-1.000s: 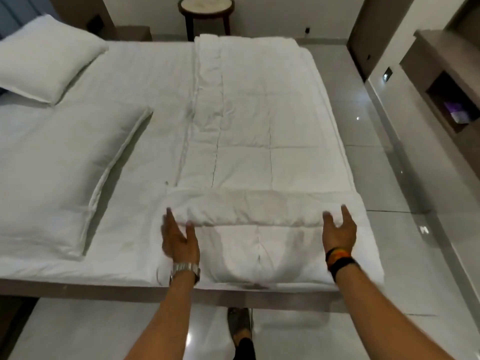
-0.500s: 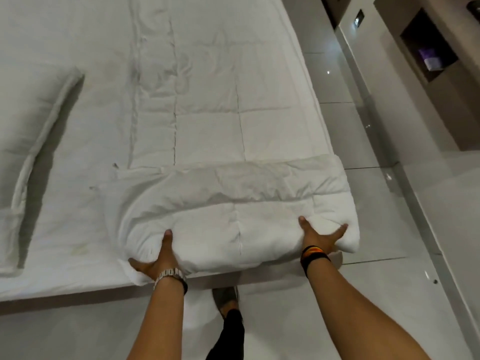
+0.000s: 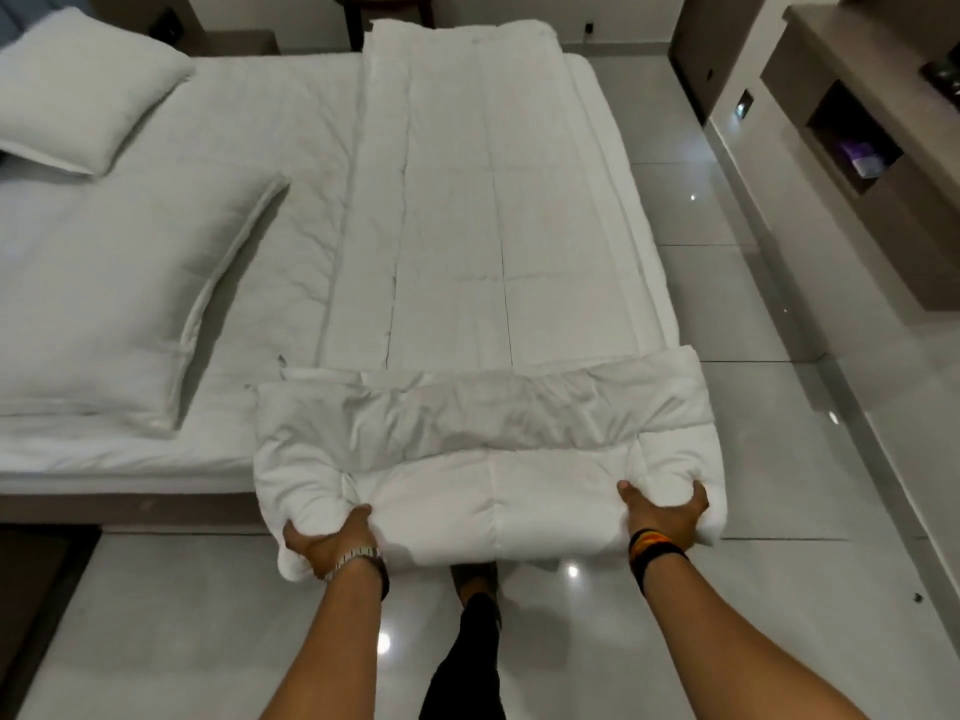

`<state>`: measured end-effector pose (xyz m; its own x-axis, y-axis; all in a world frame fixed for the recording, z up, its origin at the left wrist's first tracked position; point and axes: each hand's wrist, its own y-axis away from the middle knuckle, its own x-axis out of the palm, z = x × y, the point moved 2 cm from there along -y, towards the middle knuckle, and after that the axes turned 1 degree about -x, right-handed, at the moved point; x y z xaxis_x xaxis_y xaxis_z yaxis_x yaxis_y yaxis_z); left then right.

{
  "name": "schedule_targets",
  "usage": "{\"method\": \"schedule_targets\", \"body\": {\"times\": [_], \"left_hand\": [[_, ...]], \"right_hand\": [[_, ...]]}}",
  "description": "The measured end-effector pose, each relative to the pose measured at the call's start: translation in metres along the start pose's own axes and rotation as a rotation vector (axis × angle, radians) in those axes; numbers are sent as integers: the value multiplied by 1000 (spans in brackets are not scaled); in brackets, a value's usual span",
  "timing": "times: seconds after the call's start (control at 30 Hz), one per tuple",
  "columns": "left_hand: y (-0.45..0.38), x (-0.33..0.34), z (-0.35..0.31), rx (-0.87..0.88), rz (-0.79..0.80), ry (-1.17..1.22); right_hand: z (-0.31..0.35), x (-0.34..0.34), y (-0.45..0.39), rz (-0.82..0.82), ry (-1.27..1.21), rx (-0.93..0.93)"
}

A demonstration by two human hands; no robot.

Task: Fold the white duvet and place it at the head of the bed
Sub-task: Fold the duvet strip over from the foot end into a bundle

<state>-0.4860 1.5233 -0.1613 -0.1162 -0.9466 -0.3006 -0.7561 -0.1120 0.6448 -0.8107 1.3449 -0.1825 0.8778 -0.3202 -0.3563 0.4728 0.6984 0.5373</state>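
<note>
bed (image 3: 171, 449): wide low platform with a white fitted sheet, filling the left and centre of the view above a glossy grey tiled floor (image 3: 779, 589). white quilted duvet (image 3: 493, 226): folded into a long strip lying along the right side of the bed, its near end doubled into a thick roll that overhangs the bed's near edge. large white flat pillow (image 3: 119, 304): lying on the sheet left of the duvet, apart from it. smaller plump white pillow (image 3: 88, 90): at the far left corner. brown wall unit with an open niche (image 3: 852, 137): at right, across the floor. left hand (image 3: 332, 537): clamped on the roll's lower left corner, fingers beneath and hidden, metal watch at the wrist. right hand (image 3: 665, 511): clamped on the roll's lower right corner, thumb and fingers spread into the fabric, dark banded wristband below; hands well apart.
</note>
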Motion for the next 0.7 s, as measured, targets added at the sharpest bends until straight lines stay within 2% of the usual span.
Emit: {"method": "schedule_targets", "body": {"times": [0.1, 0.23, 0.37, 0.47, 0.5, 0.6, 0.7], "left_hand": [[12, 4, -32, -5, 14, -28], [11, 56, -101, -8, 28, 58], [-10, 134, -194, 238, 86, 47], [-22, 188, -258, 479, 232, 87], [-29, 204, -273, 522, 285, 80], [-54, 235, -285, 559, 367, -18], [-86, 245, -245, 519, 179, -335]], "right_hand": [[30, 6, 10, 0, 9, 16], [104, 48, 2, 1, 48, 59], [216, 121, -25, 70, 18, -177], [299, 173, -38, 278, -230, -314], [318, 186, -41, 316, -232, -364], [323, 205, -57, 227, -27, -486], [259, 215, -78, 131, 202, -349]]}}
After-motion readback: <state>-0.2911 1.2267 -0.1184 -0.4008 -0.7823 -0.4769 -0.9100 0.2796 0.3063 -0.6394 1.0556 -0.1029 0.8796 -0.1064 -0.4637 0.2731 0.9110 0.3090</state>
